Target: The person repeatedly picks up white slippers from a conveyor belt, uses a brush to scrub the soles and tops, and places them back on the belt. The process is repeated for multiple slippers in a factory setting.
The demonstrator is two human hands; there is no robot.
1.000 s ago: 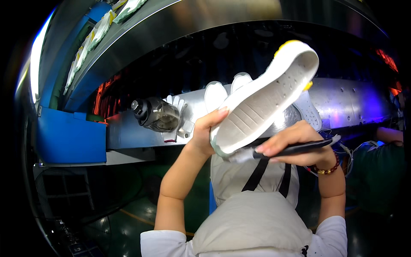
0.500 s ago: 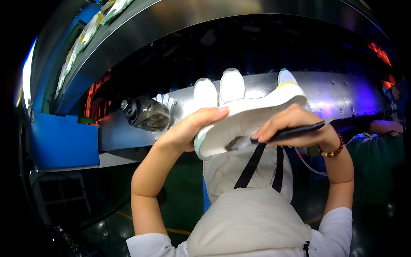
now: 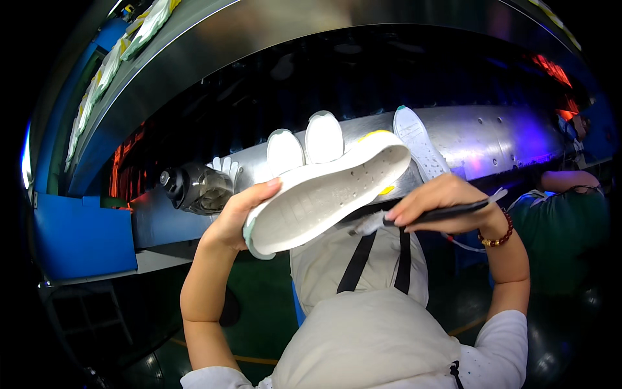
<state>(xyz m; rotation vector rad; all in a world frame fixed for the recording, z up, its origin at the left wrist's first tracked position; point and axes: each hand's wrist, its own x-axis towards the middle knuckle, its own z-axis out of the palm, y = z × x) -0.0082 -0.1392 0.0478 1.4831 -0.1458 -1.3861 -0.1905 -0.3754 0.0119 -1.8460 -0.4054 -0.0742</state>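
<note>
A white shoe sole with pale green and yellow patches is tilted so its hollow inside faces me. My left hand grips its green-tipped end, thumb over the rim. Fingers of my right hand are wrapped round a brush with a black handle and pale, dark-tipped bristles. Those bristles are just below the sole's lower edge, apparently apart from it. Behind, two white soles stand side by side on the metal ledge, and another sole lies to their right.
A dark translucent bottle with a black cap is on the ledge at left, beside a white glove-like thing. A blue box is farther left. The curved metal machine spans the back. Another person's arm shows at right.
The brush has come out of the sole's hollow. The sole has shifted left and turned, showing more of its inside. The whole view has also shifted slightly.
</note>
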